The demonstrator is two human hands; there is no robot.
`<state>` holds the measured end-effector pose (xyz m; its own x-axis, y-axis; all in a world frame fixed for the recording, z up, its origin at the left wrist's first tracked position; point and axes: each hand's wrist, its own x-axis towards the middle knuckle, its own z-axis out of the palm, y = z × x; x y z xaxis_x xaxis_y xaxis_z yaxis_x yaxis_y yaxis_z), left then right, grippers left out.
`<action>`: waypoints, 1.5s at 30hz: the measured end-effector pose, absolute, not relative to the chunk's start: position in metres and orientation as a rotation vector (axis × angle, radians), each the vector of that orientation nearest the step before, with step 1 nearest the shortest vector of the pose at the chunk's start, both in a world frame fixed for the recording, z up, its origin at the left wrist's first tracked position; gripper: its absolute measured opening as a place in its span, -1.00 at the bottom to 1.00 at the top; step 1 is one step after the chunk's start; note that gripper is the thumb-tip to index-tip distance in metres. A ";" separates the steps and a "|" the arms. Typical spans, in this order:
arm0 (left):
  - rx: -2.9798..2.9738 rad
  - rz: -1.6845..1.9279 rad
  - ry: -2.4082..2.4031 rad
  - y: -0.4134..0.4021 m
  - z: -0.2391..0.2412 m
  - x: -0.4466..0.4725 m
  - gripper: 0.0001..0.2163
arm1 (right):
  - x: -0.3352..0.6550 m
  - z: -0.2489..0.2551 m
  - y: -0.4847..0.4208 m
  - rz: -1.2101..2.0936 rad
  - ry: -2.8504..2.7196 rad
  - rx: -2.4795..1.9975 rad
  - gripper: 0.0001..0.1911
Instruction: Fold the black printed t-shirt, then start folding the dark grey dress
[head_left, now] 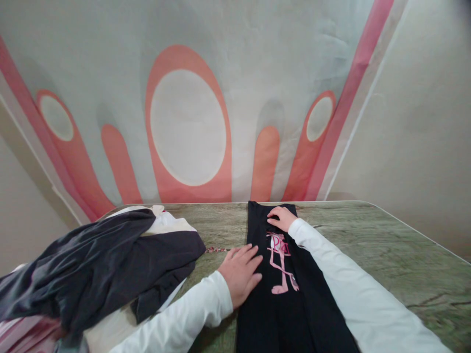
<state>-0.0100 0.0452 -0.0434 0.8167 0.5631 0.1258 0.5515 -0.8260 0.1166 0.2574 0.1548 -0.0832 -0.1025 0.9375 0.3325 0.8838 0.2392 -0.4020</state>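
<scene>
A black garment [290, 309] with a pink cartoon print [280, 267] lies folded into a long strip on the green marbled table [386, 255]. My left hand [241, 274] lies flat with fingers spread on the garment's left edge, beside the print. My right hand [281, 217] rests on the garment's far end near the table's back edge, fingers curled down onto the cloth. Both arms wear white sleeves.
A heap of dark grey, cream and pink clothes [95, 269] covers the table's left side. Behind the table hangs a grey cloth backdrop [191, 127] with orange and pink shapes. Bare tabletop extends to the right.
</scene>
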 end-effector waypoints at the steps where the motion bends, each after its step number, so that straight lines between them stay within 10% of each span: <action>1: 2.923 0.230 0.921 0.063 -0.043 -0.001 -0.62 | 0.255 -0.084 0.154 0.129 -2.018 -1.656 -0.83; 45: 2.953 0.262 1.212 0.194 -0.097 0.019 -0.56 | 0.231 -0.092 0.100 0.015 -2.337 -1.489 -0.56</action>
